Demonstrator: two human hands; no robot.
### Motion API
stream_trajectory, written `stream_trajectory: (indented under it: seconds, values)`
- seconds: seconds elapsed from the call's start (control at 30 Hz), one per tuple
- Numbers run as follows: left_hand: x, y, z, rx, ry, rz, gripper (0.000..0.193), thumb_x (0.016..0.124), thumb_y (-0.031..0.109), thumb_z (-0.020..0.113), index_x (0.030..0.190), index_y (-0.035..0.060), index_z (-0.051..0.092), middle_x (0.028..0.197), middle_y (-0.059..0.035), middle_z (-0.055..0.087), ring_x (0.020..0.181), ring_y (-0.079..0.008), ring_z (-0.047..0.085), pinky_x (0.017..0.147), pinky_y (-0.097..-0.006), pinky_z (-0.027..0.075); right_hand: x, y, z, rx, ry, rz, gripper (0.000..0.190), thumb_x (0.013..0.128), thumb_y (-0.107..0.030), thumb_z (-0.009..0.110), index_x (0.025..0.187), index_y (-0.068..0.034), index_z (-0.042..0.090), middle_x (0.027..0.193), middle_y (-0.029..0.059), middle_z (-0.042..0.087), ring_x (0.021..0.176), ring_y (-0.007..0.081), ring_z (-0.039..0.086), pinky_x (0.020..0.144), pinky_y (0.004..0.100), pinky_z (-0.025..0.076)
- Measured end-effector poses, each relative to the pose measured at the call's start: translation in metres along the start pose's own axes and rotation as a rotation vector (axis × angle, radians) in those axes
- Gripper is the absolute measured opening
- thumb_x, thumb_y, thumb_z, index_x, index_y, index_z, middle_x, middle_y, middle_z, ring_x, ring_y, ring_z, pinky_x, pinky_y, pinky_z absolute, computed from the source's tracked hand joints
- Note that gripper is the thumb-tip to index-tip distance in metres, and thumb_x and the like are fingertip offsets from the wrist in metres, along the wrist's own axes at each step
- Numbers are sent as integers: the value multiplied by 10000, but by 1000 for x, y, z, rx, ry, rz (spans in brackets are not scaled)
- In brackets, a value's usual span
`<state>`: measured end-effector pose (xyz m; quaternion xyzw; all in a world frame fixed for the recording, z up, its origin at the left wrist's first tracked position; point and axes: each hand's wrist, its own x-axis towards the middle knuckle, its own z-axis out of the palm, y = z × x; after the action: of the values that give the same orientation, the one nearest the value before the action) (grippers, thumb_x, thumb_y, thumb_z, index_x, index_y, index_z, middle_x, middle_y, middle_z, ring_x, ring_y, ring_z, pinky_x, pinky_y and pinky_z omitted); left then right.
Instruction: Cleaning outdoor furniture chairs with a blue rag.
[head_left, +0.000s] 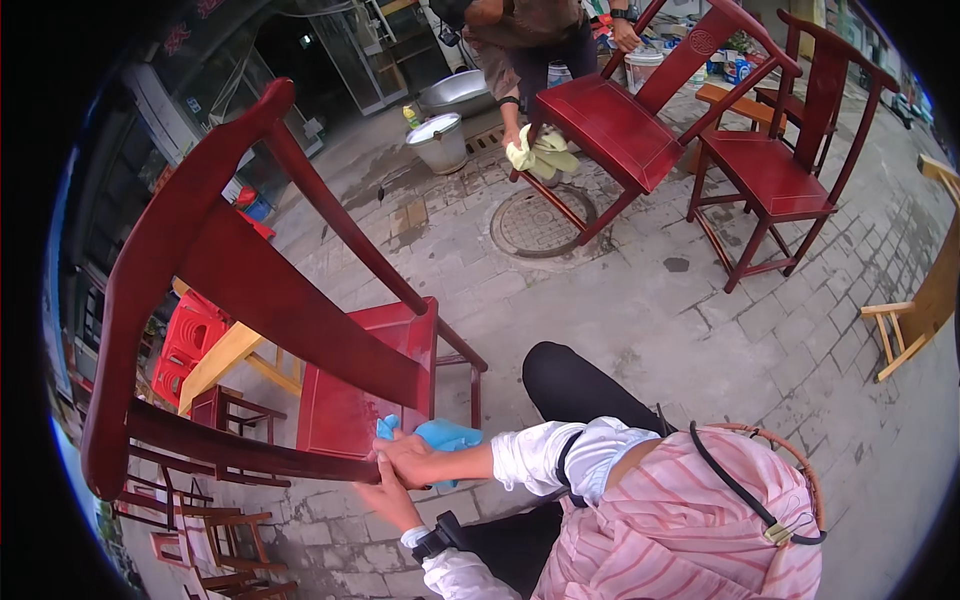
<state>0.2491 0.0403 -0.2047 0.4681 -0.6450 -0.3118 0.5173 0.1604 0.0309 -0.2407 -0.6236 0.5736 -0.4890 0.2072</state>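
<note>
A dark red wooden chair (322, 420) stands at the left with its curved backrest towards me. My right hand (409, 459) holds a light blue cloth (450, 435) at the rear corner of the seat, where a back post (247, 446) meets it. Parts of the cloth stick out on both sides of the fingers. Just below, my left hand (390, 502), with a black band device on its wrist, is around the lower end of that same post, its fingers close to my right hand. Some of its fingers are hidden by the post. Wet-looking marks show on the seat.
Across the paving, another person (525, 45) tilts a red chair (615, 127) and holds a pale yellow cloth (540, 150) at its leg. Another red chair (772, 172) stands right. A bucket (439, 146), basin (454, 94) and manhole cover (540, 225) lie beyond. Red plastic stools (187, 337) are left.
</note>
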Motion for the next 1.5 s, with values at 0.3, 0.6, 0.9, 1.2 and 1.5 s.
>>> stream_trajectory:
  seconds: [0.3,0.6,0.9,1.2,1.5]
  values:
    - [-5,-29,-11,126,-156,165,361,922,215,559,1169,-45,519,1152,-167,551,1048,-247,530,874,-367,428,15,21,-74,-141,-210,-139,419,524,-270,713,842,-56,543,728,130,612,740,325,609,646,440,453]
    - [38,-95,-57,330,-3,-22,362,902,156,530,1253,78,497,1233,-110,518,1091,-258,502,853,-387,412,95,24,-191,-211,-272,8,513,472,-318,711,922,-92,610,800,90,649,814,274,625,695,383,472]
    - [97,-103,-36,-127,160,-153,563,852,114,418,1397,56,287,1305,-177,414,1150,-257,451,981,-352,349,108,54,-256,22,-448,3,286,549,-110,682,812,-37,593,731,-5,601,743,134,579,757,289,460]
    - [89,-73,-31,-541,66,-283,519,912,326,464,1366,120,318,1274,-76,471,1106,-214,498,927,-365,391,110,53,-270,-25,-317,12,389,549,-138,700,904,-22,591,739,-1,591,726,121,560,716,273,455]
    - [113,-67,-12,-356,196,-301,449,911,362,488,1273,111,399,1123,-56,518,947,-153,518,780,-293,422,137,62,-275,14,-296,20,425,539,-140,707,931,-25,589,724,-1,590,702,107,550,679,268,453]
